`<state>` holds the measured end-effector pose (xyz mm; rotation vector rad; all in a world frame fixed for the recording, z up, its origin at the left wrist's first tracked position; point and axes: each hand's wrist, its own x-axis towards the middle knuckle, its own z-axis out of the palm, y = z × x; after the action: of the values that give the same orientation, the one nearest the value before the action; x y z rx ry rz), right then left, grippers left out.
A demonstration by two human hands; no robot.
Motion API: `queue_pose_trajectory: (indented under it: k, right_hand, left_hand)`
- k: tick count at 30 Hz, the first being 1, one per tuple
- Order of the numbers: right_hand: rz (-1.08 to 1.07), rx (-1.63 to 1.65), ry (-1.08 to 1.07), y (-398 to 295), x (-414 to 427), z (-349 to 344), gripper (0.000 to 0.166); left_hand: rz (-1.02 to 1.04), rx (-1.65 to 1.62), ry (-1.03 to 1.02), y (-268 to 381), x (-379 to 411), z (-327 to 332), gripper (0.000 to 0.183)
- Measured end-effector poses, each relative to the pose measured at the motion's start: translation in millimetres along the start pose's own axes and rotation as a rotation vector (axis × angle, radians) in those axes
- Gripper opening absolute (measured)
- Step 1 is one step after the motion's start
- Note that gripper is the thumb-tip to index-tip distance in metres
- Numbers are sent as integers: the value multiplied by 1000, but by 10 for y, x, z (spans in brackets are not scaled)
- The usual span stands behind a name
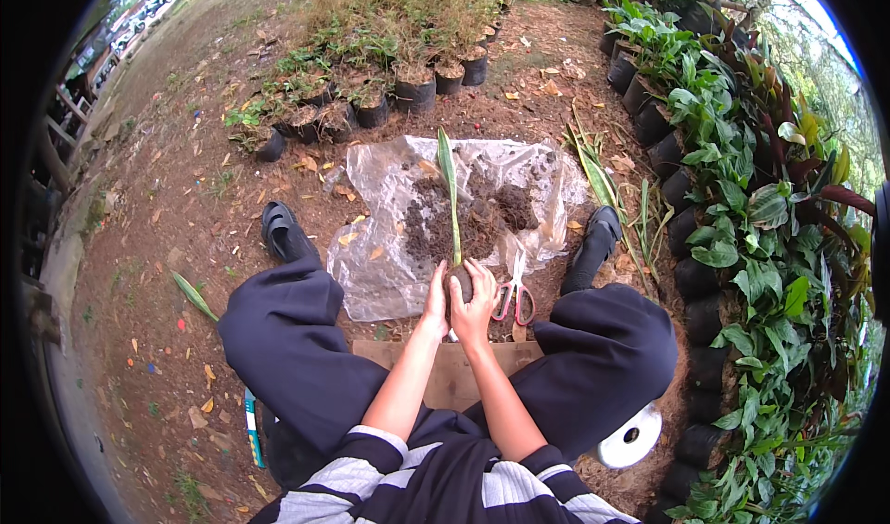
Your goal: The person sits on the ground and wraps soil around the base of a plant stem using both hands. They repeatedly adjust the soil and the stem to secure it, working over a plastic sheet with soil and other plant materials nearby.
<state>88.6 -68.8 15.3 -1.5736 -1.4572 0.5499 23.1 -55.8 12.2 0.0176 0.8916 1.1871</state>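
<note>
Between my two palms sits a dark ball of soil (460, 282), from which one long snake plant leaf (450, 190) with pale edges rises upright. My left hand (436, 300) presses it from the left side. From the right, my right hand (475, 300) curls its fingers over it. Beyond my hands a clear plastic sheet (375, 211) is spread on the ground, with loose dark soil (431, 225) and a clump of roots and soil (516, 207) on it. Scissors with red and white handles (514, 294) lie just right of my right hand, blades pointing away.
Cut snake plant leaves (603, 183) lie by my right shoe (598, 239). A white roll (630, 436) is beside my right thigh, a teal-handled tool (253, 430) by my left. Potted plants (415, 93) stand ahead; a row of black-bagged leafy plants (716, 253) lines the right. Brown board (445, 374) below my arms.
</note>
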Motion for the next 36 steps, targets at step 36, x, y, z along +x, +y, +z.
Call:
queue_pose_trajectory:
  k: [36]
  right_hand:
    - [426, 423, -291, 532, -227, 588, 53]
  left_hand:
    - [328, 431, 306, 50, 807, -856, 51]
